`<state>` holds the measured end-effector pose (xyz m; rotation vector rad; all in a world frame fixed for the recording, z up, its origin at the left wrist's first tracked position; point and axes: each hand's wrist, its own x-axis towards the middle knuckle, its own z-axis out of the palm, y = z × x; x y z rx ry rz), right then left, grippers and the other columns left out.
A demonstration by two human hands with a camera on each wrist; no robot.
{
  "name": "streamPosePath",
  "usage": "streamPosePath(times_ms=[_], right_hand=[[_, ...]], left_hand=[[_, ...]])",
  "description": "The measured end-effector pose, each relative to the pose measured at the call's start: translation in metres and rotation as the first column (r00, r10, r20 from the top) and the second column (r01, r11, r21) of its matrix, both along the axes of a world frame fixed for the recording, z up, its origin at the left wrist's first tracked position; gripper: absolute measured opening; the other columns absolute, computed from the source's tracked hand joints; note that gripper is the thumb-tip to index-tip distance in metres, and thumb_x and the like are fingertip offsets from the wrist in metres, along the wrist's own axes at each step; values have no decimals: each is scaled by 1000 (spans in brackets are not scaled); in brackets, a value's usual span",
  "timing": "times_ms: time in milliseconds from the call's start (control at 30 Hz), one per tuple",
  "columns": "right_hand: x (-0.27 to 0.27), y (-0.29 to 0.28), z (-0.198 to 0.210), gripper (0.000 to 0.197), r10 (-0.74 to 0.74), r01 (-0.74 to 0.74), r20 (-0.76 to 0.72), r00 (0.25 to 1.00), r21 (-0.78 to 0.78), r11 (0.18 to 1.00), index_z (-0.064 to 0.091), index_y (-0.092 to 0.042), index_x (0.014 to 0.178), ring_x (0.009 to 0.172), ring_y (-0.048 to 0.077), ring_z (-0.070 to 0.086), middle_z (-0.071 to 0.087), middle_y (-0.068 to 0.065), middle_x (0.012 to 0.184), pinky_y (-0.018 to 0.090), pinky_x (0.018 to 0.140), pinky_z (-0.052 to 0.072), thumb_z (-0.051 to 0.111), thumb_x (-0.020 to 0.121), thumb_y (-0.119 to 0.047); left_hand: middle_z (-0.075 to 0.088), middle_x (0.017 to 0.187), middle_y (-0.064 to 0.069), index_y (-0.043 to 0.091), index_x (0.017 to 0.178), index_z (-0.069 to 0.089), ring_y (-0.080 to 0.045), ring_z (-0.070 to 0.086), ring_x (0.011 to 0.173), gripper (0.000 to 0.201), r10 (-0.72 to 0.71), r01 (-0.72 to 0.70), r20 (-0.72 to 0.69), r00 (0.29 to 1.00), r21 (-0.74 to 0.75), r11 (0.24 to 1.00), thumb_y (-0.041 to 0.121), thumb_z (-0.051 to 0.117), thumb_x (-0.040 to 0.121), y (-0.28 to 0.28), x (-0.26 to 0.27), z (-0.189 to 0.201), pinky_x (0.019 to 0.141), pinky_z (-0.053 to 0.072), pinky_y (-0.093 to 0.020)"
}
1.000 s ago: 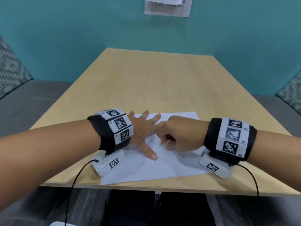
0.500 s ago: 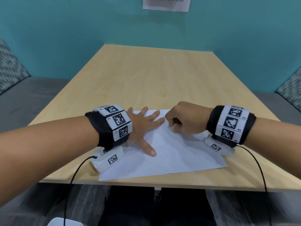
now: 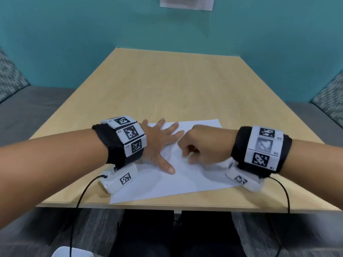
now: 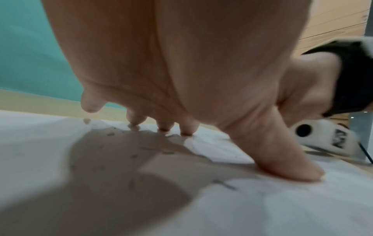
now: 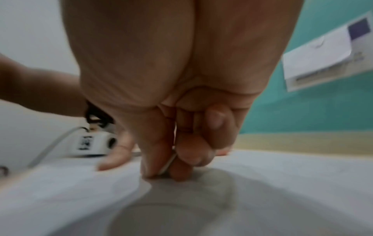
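Note:
A white paper sheet [image 3: 185,184] with faint pencil circles lies near the front edge of a light wooden table [image 3: 176,86]. My left hand [image 3: 159,143] rests flat on the sheet's left part with fingers spread; in the left wrist view its fingertips [image 4: 164,126] and thumb press the paper [image 4: 282,207], and small crumbs lie under the palm. My right hand [image 3: 202,145] is curled into a fist on the sheet's middle. In the right wrist view its thumb and fingers [image 5: 181,159] pinch a small thin whitish thing [image 5: 168,163], perhaps an eraser, held down on the paper [image 5: 282,183].
A teal wall [image 3: 74,34] with a paper notice [image 3: 185,2] stands behind the table. Grey benches [image 3: 33,112] with patterned cushions flank both sides. Black cables [image 3: 81,197] hang from both wrist cameras over the table's front edge. A white object [image 3: 72,252] shows at the bottom left.
My right fist slid away from me across the sheet, then came back toward me. The left hand stayed flat on the paper.

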<state>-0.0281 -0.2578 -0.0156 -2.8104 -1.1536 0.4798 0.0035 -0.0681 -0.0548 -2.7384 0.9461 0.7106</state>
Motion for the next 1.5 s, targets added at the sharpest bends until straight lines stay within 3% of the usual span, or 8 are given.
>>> streamPosePath(times_ms=[133,467,733,900,1100,1233,1333,1500], right_hand=[[9,-3,1,6,-52,51,43,998,8,999,58,-14,74,57,8,45,55,-8,61,25,60,36,62,78,-11],[23,2,1,5,-53,54,66,996,-15,998,65,-14,85,58,1,45,48,-17,60,7,51,30,67,82,-17],[24,1,0,4,-83,82,55,995,15,997,65,-16,84,67,13,50,51,-15,63,24,60,38,64,80,-16],[-18,22,-7,15,81,-76,-87,993,56,996,53,-26,75,56,0,45,47,-16,58,17,55,31,64,79,-16],[8,17,-1,5,-13,14,68,998,-11,1000,63,-19,80,58,7,44,46,-14,61,27,63,38,62,78,-14],[-22,33,-6,36,122,-121,-53,991,21,992,40,-34,57,56,7,39,41,-13,56,31,58,40,61,74,-10],[0,26,0,6,15,-15,13,1000,-5,1000,64,-16,81,65,10,48,41,-20,63,27,66,38,62,79,-11],[-16,35,-4,11,116,-114,-51,992,25,993,57,-17,77,57,0,40,40,-18,61,23,57,34,63,78,-8]], left_hand=[[-26,162,11,46,151,-18,-30,-23,149,118,7,-7,14,1000,2,1000,88,54,68,-1,-2,2,113,-5,-69],[-21,164,6,44,152,-20,-31,-22,149,114,49,-50,34,998,25,998,86,50,72,-4,-1,14,114,-2,-69],[-34,158,11,45,149,-26,-22,-26,148,120,43,-39,-82,996,46,998,83,57,71,12,-19,15,116,0,-66],[-32,160,7,54,150,-9,-25,-26,148,108,28,-29,-91,995,-10,1000,80,61,72,13,-19,12,114,2,-69],[-33,159,7,52,149,-14,-26,-25,149,110,12,-11,-75,997,16,1000,82,58,72,12,-19,12,114,2,-70],[-32,160,5,54,149,9,-28,-26,148,96,15,-17,-102,995,-16,1000,77,63,73,13,-20,15,113,1,-71],[-29,161,8,54,149,8,-29,-24,149,96,4,-6,-95,996,-20,1000,78,62,73,12,-18,13,113,2,-72],[-31,161,4,50,149,23,-31,-26,148,87,13,-15,-111,994,-23,1000,74,63,75,13,-21,16,113,2,-72]])
